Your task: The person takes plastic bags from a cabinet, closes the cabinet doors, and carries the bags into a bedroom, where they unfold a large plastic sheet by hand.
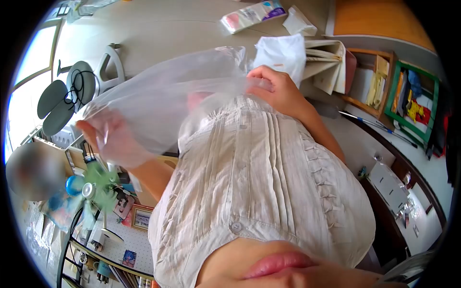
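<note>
A large clear plastic bag (158,96) stretches between my two hands in front of my chest. At its upper right end, my right hand (276,89) has its fingers curled closed round the gathered plastic. Toward the left, my left hand (113,137) shows through the film, which covers its palm and fingers; these fingers look spread apart, with the thumb near the bag's edge. The bag is thin, wrinkled and see-through, and nothing inside it can be made out.
Beyond my hands lie a white plastic bag (281,55), a tissue pack (253,17) and paper bags (326,65). A grey chair (79,91) stands at left, above a green fan (96,189). Wooden box (367,79) and green crate (413,103) are at right.
</note>
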The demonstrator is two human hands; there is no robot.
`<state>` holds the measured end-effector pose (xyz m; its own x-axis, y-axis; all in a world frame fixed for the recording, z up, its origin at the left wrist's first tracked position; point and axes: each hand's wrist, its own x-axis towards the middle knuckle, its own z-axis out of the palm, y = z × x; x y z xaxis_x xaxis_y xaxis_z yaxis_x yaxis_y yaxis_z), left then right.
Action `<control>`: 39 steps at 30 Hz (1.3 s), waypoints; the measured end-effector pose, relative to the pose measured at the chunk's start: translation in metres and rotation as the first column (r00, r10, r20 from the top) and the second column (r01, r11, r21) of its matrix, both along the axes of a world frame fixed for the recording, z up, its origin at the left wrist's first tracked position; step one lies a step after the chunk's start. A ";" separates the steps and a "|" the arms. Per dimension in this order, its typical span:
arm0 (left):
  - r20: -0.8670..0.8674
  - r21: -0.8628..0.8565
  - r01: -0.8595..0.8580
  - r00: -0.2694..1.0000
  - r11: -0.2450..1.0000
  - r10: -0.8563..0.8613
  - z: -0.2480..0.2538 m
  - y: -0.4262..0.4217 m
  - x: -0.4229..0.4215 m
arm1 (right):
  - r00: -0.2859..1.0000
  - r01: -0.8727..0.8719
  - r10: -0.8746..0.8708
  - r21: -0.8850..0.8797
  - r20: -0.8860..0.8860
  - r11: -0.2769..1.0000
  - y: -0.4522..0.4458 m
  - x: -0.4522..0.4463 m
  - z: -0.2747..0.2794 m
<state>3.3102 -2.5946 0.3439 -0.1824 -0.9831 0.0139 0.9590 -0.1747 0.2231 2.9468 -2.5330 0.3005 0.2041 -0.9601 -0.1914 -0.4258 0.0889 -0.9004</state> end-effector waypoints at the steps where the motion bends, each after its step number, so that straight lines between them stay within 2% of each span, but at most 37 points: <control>1: 0.008 -0.016 -0.019 1.000 1.000 0.019 -0.005 -0.009 0.011 | 0.996 0.086 -0.085 -0.023 0.028 0.996 -0.019 0.015 -0.012; 2: -0.037 0.040 -0.070 0.997 0.997 0.071 -0.016 -0.017 0.029 | 0.995 0.083 -0.082 -0.015 0.064 0.996 -0.037 0.031 -0.022; 3: -0.081 0.083 -0.110 0.990 0.990 0.116 -0.024 -0.031 0.049 | 0.999 0.032 -0.031 0.022 -0.041 0.999 -0.061 0.047 -0.004; 4: -0.078 0.030 -0.134 0.988 0.991 0.136 -0.036 -0.048 0.071 | 0.998 0.042 -0.039 -0.051 0.057 0.998 -0.081 0.065 -0.019; 5: 0.468 0.180 -0.472 0.813 0.863 0.347 -0.051 -0.062 0.105 | 0.987 0.060 -0.042 -0.110 0.158 0.992 -0.104 0.096 -0.040; 6: 0.687 0.149 -0.648 0.611 0.747 0.393 -0.048 -0.089 0.130 | 0.986 0.054 -0.029 -0.145 0.167 0.988 -0.140 0.125 -0.037; 7: 0.868 0.109 -0.788 0.372 0.606 0.327 -0.046 -0.116 0.155 | 0.980 0.081 -0.050 -0.160 0.195 0.984 -0.168 0.148 -0.033; 8: 0.637 0.159 -0.595 0.671 0.788 0.379 -0.041 -0.135 0.179 | 0.975 0.095 -0.058 -0.164 0.216 0.982 -0.195 0.168 -0.029; 9: 0.341 0.108 -0.371 0.885 0.922 0.316 -0.031 -0.151 0.202 | 0.976 0.069 -0.033 -0.163 0.214 0.984 -0.223 0.187 -0.018; 10: 0.308 0.112 -0.331 0.908 0.937 0.284 -0.019 -0.171 0.223 | 0.975 0.037 0.009 -0.203 0.220 0.978 -0.250 0.208 -0.005; 11: 0.140 -0.069 -0.166 0.975 0.984 0.174 -0.020 -0.190 0.254 | 0.973 0.013 0.045 -0.251 0.227 0.968 -0.272 0.235 0.005; 13: 0.335 -0.117 -0.346 0.869 0.931 0.365 -0.007 -0.219 0.287 | 0.977 -0.065 0.123 -0.304 0.174 0.950 -0.316 0.263 0.012; 14: 0.332 -0.129 -0.364 0.861 0.923 0.386 -0.006 -0.230 0.295 | 0.973 -0.086 0.137 -0.262 0.185 0.961 -0.335 0.274 0.010; 15: 0.496 -0.116 -0.488 0.726 0.865 0.477 -0.004 -0.242 0.298 | 0.970 -0.109 0.152 -0.217 0.191 0.970 -0.355 0.284 0.012; 17: 0.769 -0.137 -0.701 0.371 0.700 0.521 -0.008 -0.265 0.297 | 0.963 -0.154 0.197 -0.224 0.186 0.962 -0.389 0.299 0.011; 19: 0.706 0.069 -0.673 0.554 0.736 0.441 -0.012 -0.292 0.302 | 0.955 -0.199 0.242 -0.238 0.170 0.951 -0.422 0.313 0.011; 20: 0.828 -0.069 -0.701 0.357 0.710 0.433 -0.035 -0.305 0.311 | 0.956 -0.198 0.241 -0.236 0.169 0.951 -0.438 0.319 0.010; 21: 0.827 -0.067 -0.699 0.360 0.712 0.432 -0.036 -0.324 0.320 | 0.956 -0.203 0.242 -0.224 0.164 0.953 -0.455 0.323 0.013; 23: 0.555 0.223 -0.488 0.775 0.844 0.302 -0.042 -0.360 0.343 | 0.956 -0.211 0.245 -0.204 0.160 0.956 -0.487 0.331 0.010; 24: 0.443 0.109 -0.311 0.866 0.944 0.235 -0.044 -0.385 0.352 | 0.952 -0.197 0.233 -0.183 0.199 0.963 -0.506 0.335 0.008; 26: 0.370 0.154 -0.381 0.878 0.912 0.304 -0.039 -0.429 0.358 | 0.944 -0.191 0.226 -0.158 0.241 0.969 -0.544 0.343 0.006; 27: 0.308 0.202 -0.406 0.890 0.891 0.336 -0.034 -0.456 0.364 | 0.937 -0.214 0.235 -0.105 0.258 0.971 -0.569 0.348 0.008; 28: 0.315 0.197 -0.414 0.885 0.889 0.342 -0.025 -0.479 0.365 | 0.929 -0.237 0.242 -0.052 0.280 0.970 -0.593 0.354 0.012; 30: -0.072 0.103 -0.248 0.964 0.963 0.256 -0.007 -0.534 0.369 | 0.915 -0.242 0.240 -0.035 0.325 0.970 -0.655 0.372 0.015; 32: -0.062 0.070 -0.250 0.965 0.966 0.254 0.008 -0.584 0.381 | 0.904 -0.237 0.217 0.008 0.369 0.972 -0.709 0.389 0.021; 33: -0.075 0.026 -0.261 0.962 0.965 0.262 0.010 -0.609 0.388 | 0.854 -0.254 0.217 0.015 0.473 0.967 -0.740 0.396 0.022; 34: -0.023 -0.096 -0.298 0.955 0.950 0.297 0.007 -0.631 0.396 | 0.797 -0.273 0.210 0.028 0.566 0.962 -0.765 0.402 0.027; 35: -0.031 -0.080 -0.304 0.953 0.949 0.302 0.006 -0.650 0.400 | 0.803 -0.277 0.206 0.044 0.559 0.960 -0.786 0.410 0.035; 37: 0.256 -0.094 -0.353 0.895 0.931 0.366 0.018 -0.688 0.399 | 0.762 -0.192 0.054 0.145 0.646 0.971 -0.823 0.429 0.048; 39: 0.342 -0.174 -0.248 0.892 0.953 0.295 0.006 -0.723 0.390 | 0.772 -0.156 0.045 0.122 0.634 0.980 -0.858 0.444 0.045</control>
<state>3.7002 -3.3178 0.3501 0.0761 -0.9896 0.1217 0.8149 0.1321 0.5644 3.3911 -3.3907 0.3453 0.4256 -0.8950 -0.1336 0.2119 0.2421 -0.9468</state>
